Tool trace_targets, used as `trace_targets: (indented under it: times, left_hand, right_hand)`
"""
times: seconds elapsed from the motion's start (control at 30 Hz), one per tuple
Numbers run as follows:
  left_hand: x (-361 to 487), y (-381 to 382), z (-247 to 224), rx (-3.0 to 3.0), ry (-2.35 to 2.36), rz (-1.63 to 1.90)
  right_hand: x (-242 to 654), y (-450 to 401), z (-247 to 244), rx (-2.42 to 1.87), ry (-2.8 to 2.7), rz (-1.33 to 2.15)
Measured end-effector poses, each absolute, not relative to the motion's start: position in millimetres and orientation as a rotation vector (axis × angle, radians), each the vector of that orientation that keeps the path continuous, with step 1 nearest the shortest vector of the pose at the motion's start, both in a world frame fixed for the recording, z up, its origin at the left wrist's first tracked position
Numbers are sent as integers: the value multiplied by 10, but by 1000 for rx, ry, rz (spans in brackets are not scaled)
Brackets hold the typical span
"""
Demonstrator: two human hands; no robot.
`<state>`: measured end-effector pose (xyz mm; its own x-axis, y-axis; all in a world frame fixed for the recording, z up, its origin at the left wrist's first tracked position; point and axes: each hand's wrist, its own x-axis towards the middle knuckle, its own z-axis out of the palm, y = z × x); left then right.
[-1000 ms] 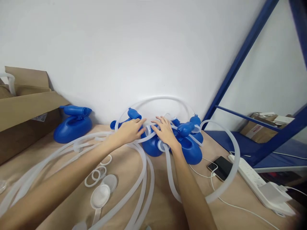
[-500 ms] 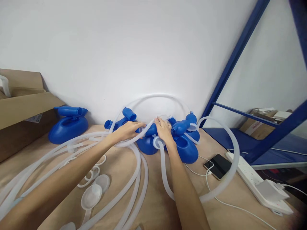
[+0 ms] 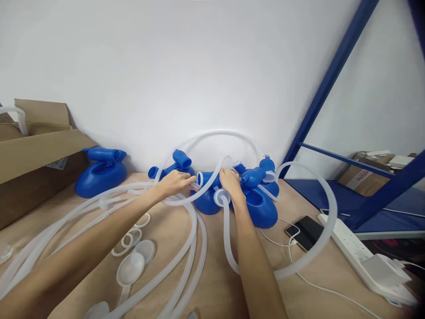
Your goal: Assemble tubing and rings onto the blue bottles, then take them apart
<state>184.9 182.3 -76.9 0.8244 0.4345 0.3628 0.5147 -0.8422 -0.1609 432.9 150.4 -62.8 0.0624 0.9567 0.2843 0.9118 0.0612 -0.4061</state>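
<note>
Centre, a blue plastic bottle (image 3: pixel 206 204) stands near the wall, its wide tubular neck (image 3: pixel 209 178) pointing left. A white ring (image 3: pixel 199 179) sits around the mouth of that neck. My left hand (image 3: pixel 177 182) is closed, its fingertips pinching at the ring's left edge. Around the right part of the neck my right hand (image 3: pixel 230 182) is wrapped, hiding that end. A translucent hose (image 3: pixel 212 175) passes in front of the neck between my hands. Below my right hand, a white cap (image 3: pixel 221 197) joins another hose (image 3: pixel 226 226).
More blue bottles lie right (image 3: pixel 262 208) and left (image 3: pixel 101 179). Coiled hoses (image 3: pixel 189 248), white rings (image 3: pixel 142 220) and round caps (image 3: pixel 130 269) cover the table's left. A cardboard box (image 3: pixel 40 150), phone (image 3: pixel 304 232), power strip (image 3: pixel 352 252) and blue shelf frame (image 3: pixel 322 97) flank the area.
My right hand has gone from lying flat with fingers extended to curled round the neck. My left fingers have drawn left from behind the hose, and the ringed mouth now shows.
</note>
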Motion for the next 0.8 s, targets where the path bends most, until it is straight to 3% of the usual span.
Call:
trace_targets:
  times: [0.27,0.5,0.8]
  left_hand:
    - [1823,1579,-838,-2842,-925,-415]
    - [2216,1725,-1000,-2979,-1355,-706]
    - [2311,1927,-1006,-3221,-1544,-1012]
  right_hand:
    - [4384,1547,-650,-1831,-1849,170]
    - [4385,1536,-653,-1827,-1827,198]
    - [4382,1547,-663,-1840,-1820,204]
